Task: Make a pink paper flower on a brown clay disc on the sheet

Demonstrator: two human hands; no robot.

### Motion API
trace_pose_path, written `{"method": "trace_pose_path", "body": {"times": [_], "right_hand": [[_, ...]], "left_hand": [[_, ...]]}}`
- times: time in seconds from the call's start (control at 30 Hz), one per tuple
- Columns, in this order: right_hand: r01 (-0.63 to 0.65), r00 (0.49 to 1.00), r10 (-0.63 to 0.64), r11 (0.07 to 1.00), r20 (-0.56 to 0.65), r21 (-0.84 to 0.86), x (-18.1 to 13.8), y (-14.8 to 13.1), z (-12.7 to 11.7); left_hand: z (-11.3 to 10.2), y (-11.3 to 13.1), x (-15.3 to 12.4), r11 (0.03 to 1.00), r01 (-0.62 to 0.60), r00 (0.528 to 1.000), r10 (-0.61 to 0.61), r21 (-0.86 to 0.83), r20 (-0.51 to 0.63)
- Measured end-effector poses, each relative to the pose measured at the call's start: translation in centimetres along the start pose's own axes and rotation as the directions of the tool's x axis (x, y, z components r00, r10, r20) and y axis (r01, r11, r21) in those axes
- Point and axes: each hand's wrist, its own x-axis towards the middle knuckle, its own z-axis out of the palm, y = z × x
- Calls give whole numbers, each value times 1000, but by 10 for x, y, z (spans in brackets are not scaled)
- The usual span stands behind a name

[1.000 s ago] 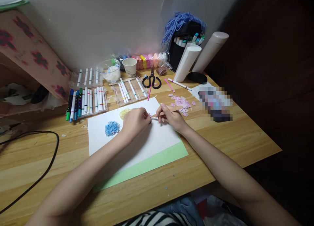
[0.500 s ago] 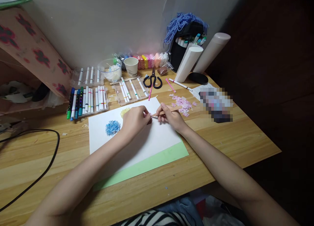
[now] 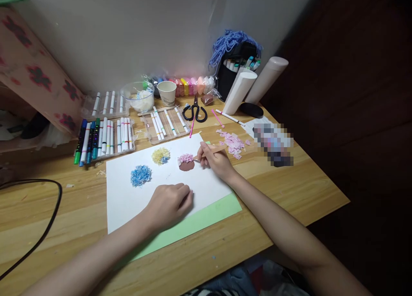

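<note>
My right hand (image 3: 214, 161) pinches a flat wooden stick (image 3: 219, 149), its tip beside a brown oval patch (image 3: 186, 165) on the white paper (image 3: 122, 206). Crinkled pink paper bits (image 3: 186, 158) cover the upper part of that patch. Lower on the sheet rests my left hand (image 3: 170, 203), fingers curled under; whether they hold anything is hidden. A blue tuft of paper bits (image 3: 140, 176) and a yellow one with some blue (image 3: 161, 156) are to the left. Loose pink scraps (image 3: 234, 142) lie right of the sheet.
Green paper (image 3: 199, 221) shows below the white sheet. Behind stand marker cases (image 3: 164, 123), black scissors (image 3: 195, 109), a paper cup (image 3: 166, 92) and a clear bowl (image 3: 138, 98). White bottles (image 3: 240, 92) stand at the back right. A black cable (image 3: 54, 218) curves at left.
My left hand has drawn back toward me from the stick's tip, uncovering the pink-topped brown patch and the yellow tuft. My right hand still holds the stick near the same spot. The view has shifted slightly.
</note>
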Motion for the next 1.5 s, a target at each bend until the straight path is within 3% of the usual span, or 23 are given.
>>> {"method": "trace_pose_path", "body": {"times": [0.13,0.5,1.17,1.27,1.37,1.5], "right_hand": [[-18,991,12,999,-134,-41,8,3,10],[-46,958,62,997,-279,63,3,2,12],[13,992,-25,995,-121,-99,7,4,15],[13,989,-14,1000,-148,-6,8,-4,-1],[104,950,-83,993,-300,53,7,-16,-33],[127,962,-172,970,-212,-208,3,-23,-78]], "left_hand": [[1,-1,0,1000,-16,1000,16,15,16],[2,-3,-2,999,-32,998,32,-5,50],[1,-4,-1,1000,-26,999,27,-16,45],[-1,-3,-1,999,-26,999,27,-28,45],[-2,-3,-1,998,-17,999,19,-65,37],[-5,-5,0,983,77,997,-79,-168,-1]]}}
